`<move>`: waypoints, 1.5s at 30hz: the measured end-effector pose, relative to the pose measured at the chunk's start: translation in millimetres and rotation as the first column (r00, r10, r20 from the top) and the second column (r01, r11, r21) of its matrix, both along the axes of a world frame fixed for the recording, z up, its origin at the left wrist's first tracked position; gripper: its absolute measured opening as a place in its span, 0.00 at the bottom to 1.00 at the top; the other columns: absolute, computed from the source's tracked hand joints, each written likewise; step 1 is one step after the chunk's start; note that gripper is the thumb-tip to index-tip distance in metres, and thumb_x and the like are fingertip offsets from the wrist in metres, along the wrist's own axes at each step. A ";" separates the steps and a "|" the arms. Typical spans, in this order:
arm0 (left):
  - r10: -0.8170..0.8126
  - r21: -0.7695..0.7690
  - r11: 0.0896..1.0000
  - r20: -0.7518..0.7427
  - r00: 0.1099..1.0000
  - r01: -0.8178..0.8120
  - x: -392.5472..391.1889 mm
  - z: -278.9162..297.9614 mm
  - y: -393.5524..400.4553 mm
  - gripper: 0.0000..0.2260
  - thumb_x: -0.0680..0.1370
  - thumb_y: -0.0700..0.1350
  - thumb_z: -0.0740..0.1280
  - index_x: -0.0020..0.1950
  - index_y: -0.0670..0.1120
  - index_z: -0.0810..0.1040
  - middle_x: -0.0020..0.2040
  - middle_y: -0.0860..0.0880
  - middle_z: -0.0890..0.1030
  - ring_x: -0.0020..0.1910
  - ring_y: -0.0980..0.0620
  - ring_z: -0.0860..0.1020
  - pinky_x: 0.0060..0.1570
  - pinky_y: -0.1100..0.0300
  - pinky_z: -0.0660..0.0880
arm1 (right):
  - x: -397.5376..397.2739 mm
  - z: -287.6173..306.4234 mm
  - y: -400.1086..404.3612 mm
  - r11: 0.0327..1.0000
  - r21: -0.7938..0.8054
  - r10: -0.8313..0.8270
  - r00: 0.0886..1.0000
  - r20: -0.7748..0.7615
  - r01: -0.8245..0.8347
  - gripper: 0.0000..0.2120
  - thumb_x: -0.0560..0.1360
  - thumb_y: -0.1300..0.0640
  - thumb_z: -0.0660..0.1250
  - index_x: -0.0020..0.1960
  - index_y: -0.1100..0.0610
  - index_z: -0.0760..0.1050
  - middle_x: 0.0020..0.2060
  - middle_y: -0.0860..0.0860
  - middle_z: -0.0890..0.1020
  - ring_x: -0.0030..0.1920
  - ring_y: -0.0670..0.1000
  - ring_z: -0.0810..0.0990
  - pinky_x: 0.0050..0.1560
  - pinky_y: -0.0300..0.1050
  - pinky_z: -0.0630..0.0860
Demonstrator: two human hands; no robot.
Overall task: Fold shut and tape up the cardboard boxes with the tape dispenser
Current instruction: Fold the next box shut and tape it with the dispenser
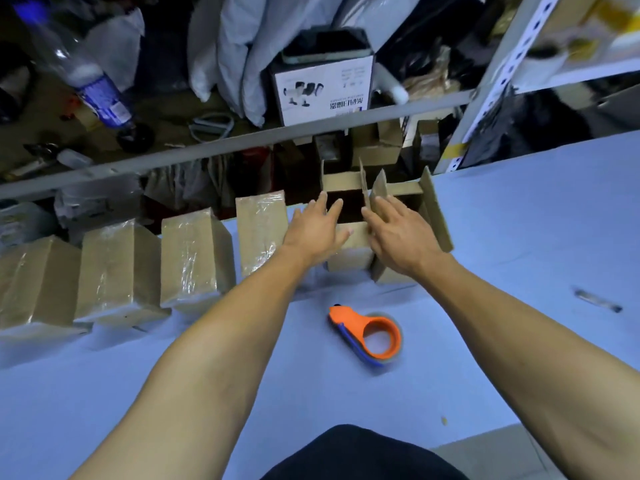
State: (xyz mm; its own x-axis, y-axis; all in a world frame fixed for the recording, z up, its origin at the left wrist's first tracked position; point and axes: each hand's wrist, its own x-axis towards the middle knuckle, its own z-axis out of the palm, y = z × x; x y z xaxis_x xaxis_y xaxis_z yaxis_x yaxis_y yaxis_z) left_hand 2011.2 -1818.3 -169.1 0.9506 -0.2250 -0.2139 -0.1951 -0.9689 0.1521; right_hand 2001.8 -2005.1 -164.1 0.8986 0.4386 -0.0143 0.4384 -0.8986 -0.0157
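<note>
Two open cardboard boxes stand at the table's far edge, flaps up: the left open box (348, 252) and the right open box (433, 206). My left hand (317, 226) reaches over the left box's near left side, fingers spread, holding nothing. My right hand (398, 230) lies with fingers apart on the flaps between the two boxes; whether it grips a flap is unclear. The orange tape dispenser (369, 332) lies on the table below the boxes, untouched. Several taped boxes (194, 258) stand in a row to the left.
The blue table (502, 323) holds a small dark object (598, 300) at the right. Behind the table's far edge runs a grey shelf rail (242, 142) with clutter, a printed carton (322, 86) and a plastic bottle (83, 69). A white shelf upright (491, 81) rises at right.
</note>
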 end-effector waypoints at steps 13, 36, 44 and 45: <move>0.196 -0.279 0.944 0.040 0.980 -0.177 -50.7 -15.9 7.1 0.30 0.73 0.27 0.60 0.73 0.47 0.71 0.81 0.47 0.55 0.63 0.37 0.76 0.58 0.47 0.76 | -12.0 -17.4 -9.3 0.988 0.140 -0.066 0.996 0.055 0.058 0.13 0.76 0.56 0.59 0.53 0.61 0.78 0.47 0.57 0.82 0.46 0.60 0.74 0.44 0.55 0.73; 0.551 -0.589 0.679 0.014 0.834 -0.439 -107.9 27.4 -1.4 0.22 0.75 0.33 0.62 0.67 0.48 0.79 0.63 0.46 0.81 0.63 0.45 0.77 0.61 0.58 0.72 | -66.7 -17.2 -0.9 0.811 0.537 -0.224 0.971 -0.084 0.233 0.16 0.80 0.49 0.57 0.55 0.57 0.80 0.50 0.54 0.81 0.56 0.57 0.76 0.56 0.45 0.65; 0.656 -0.737 0.510 0.001 0.755 -0.442 -130.6 42.3 -6.2 0.22 0.73 0.31 0.62 0.64 0.46 0.81 0.60 0.47 0.82 0.60 0.51 0.79 0.63 0.56 0.75 | -88.6 -4.3 4.0 0.422 0.778 -0.059 0.870 -0.489 0.466 0.23 0.81 0.43 0.59 0.73 0.50 0.69 0.66 0.49 0.78 0.65 0.49 0.76 0.67 0.52 0.71; 0.667 -0.746 0.494 -0.004 0.745 -0.447 -134.6 42.5 -9.1 0.22 0.73 0.31 0.62 0.64 0.46 0.81 0.60 0.47 0.82 0.60 0.50 0.79 0.63 0.56 0.75 | -93.1 -9.7 3.9 0.386 0.780 -0.010 0.848 -0.530 0.492 0.28 0.78 0.36 0.61 0.74 0.46 0.68 0.67 0.46 0.77 0.66 0.47 0.75 0.68 0.54 0.72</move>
